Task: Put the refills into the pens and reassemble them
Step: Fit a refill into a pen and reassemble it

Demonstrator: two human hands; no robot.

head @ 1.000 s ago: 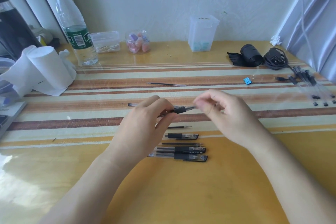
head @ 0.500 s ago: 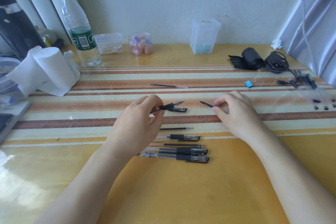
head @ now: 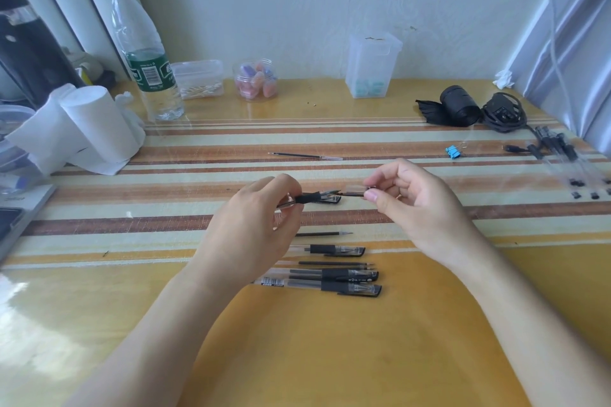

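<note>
My left hand (head: 251, 228) pinches a pen with a black grip (head: 309, 197), its tip pointing right, above the striped mat. My right hand (head: 416, 205) holds a clear pen cap (head: 355, 190) between thumb and fingers, its open end right at the pen's tip. A loose cap (head: 330, 199) lies on the mat just behind the pen. Below my hands lie two assembled capped pens (head: 334, 281), one capped pen part (head: 337, 250) and two loose refills (head: 322, 234). Another refill (head: 304, 156) lies farther back.
A water bottle (head: 148, 76), a paper roll (head: 89, 129), small plastic boxes (head: 198, 79) and a tall clear container (head: 372, 69) stand along the back. At the right are a blue binder clip (head: 452, 152), a black roll with cables (head: 463, 107) and several pens (head: 562, 155).
My right hand lifted the cap off the mat and moved it left to the pen's tip. My left hand raised the pen slightly toward it.
</note>
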